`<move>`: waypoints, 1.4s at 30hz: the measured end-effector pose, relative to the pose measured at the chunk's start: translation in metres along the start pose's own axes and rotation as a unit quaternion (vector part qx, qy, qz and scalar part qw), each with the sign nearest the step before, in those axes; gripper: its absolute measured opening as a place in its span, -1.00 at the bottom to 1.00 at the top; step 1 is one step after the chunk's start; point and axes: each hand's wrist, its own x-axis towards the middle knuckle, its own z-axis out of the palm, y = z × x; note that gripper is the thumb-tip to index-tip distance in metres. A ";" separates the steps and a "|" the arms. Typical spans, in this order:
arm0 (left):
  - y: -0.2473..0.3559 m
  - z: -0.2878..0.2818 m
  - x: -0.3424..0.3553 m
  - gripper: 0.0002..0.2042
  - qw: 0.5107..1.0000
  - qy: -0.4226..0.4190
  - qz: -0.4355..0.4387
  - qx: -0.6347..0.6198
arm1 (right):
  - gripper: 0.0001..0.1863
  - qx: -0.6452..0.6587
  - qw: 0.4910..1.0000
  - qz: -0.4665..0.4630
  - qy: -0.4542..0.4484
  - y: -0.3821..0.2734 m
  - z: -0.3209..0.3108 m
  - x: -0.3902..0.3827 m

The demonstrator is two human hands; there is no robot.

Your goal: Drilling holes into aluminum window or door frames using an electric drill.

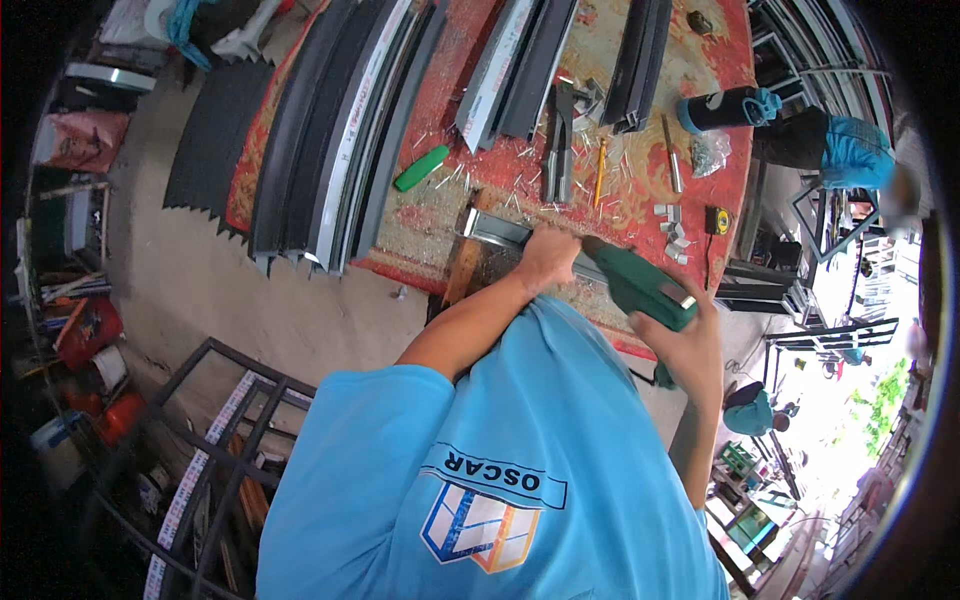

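My right hand (690, 345) is wrapped round the handle of a green power drill (638, 285), whose nose points left. Just ahead of that nose, my left hand (548, 258) is closed on a grey metal profile (497, 230) lying near the table's front edge. The drill's tip is hidden close to my left fingers. Under the profile's left end is a wooden block (462, 272). A green-handled tool (422, 168), a yellow pencil (601, 172) and a dark metal bar (557, 160) lie beyond my hands.
Long dark metal profiles (330, 130) cover the table's left side. Small metal brackets (674, 232), a tape measure (717, 220), a plastic bag (710, 153) and a dark bottle (728, 108) lie at the right. A black metal frame (235, 465) stands at lower left. Other people (752, 410) are farther off right.
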 end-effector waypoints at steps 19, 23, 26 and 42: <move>0.038 -0.115 -0.019 -0.34 0.995 -0.039 -0.072 -0.057 | -0.40 0.003 0.943 0.310 0.120 0.164 -0.026 -0.120; 0.026 -0.156 -0.036 -0.28 0.965 0.008 -0.201 -0.169 | -0.38 0.034 0.946 0.296 0.125 0.180 -0.016 -0.116; -0.021 -0.152 -0.053 -0.25 0.956 0.146 -0.194 -0.167 | -0.36 0.020 0.946 0.290 0.146 0.195 -0.008 -0.110; -0.065 -0.189 -0.070 -0.32 0.887 0.337 -0.272 -0.161 | -0.33 0.001 0.957 0.269 0.112 0.184 -0.015 -0.056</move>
